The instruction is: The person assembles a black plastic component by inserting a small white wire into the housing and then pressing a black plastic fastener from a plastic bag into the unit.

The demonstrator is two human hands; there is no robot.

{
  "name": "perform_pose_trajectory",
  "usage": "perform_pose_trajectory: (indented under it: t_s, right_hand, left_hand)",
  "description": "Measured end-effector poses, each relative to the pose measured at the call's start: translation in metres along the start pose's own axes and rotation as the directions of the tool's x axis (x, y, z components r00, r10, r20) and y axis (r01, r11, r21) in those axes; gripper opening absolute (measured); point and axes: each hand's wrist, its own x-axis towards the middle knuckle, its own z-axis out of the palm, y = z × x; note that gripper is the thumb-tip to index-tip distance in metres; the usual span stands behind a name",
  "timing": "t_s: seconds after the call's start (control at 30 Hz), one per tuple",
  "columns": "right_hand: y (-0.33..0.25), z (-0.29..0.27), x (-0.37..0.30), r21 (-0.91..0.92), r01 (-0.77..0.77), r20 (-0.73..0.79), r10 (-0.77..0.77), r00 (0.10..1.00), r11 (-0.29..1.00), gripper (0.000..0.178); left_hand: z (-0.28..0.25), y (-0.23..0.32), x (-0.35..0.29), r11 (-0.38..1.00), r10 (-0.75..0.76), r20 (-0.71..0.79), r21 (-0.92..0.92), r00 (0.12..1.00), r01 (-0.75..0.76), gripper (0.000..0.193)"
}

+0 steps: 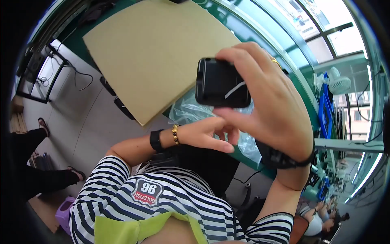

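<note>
Raised close to the camera, my right hand [270, 95] grips a small black rounded box-shaped device [221, 82], thumb along its lower edge and fingers over its top. A short white strip or reflection crosses the device's face; I cannot tell which. Its exact kind does not show. Lower and to the left, my left hand [211, 134] hangs apart from the device with its thumb out and fingers loosely curled, nothing visible in them. Behind both hands, clear plastic film [191, 109] lies along the edge of the green table, beside a large cardboard sheet [162, 49].
The cardboard overhangs the green table [79, 44] at its near corner. A white fan [339, 81] and blue racks [325, 112] stand at right. At left are a black-framed stand [38, 79], another person's legs [36, 179] and a purple container [64, 213]. Other people sit far right.
</note>
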Motion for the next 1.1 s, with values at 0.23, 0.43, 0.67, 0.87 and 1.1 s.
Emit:
perform_pose_trajectory:
  t_s: [0.23, 0.43, 0.67, 0.87, 1.1]
  right_hand:
    - [-0.045, 0.037, -0.131, -0.112, -0.193, 0.355, 0.221, 0.908, 0.975, 0.053]
    - [-0.050, 0.103, -0.183, 0.111, -0.323, 0.359, 0.265, 0.895, 0.940, 0.047]
    - [-0.042, 0.096, -0.228, 0.131, -0.565, 0.367, 0.489, 0.791, 0.815, 0.029]
    - [-0.031, 0.109, -0.214, 0.131, -0.473, 0.308, 0.417, 0.855, 0.872, 0.011]
    - [-0.032, 0.084, -0.177, 0.103, -0.225, 0.084, 0.217, 0.973, 0.969, 0.011]
  left_hand:
    - [0.016, 0.019, -0.023, 0.924, -0.179, 0.333, -0.266, 0.926, 0.275, 0.073]
    - [0.014, -0.023, -0.023, 0.482, -0.727, 0.554, -0.009, 0.405, 0.876, 0.081]
    - [0.019, -0.054, -0.023, 0.554, -0.651, 0.609, -0.027, 0.453, 0.832, 0.064]
    - [0.032, -0.057, -0.016, 0.735, -0.602, 0.643, 0.215, 0.474, 0.643, 0.061]
    - [0.029, -0.084, -0.049, 0.950, -0.304, 0.560, 0.232, 0.770, 0.207, 0.062]
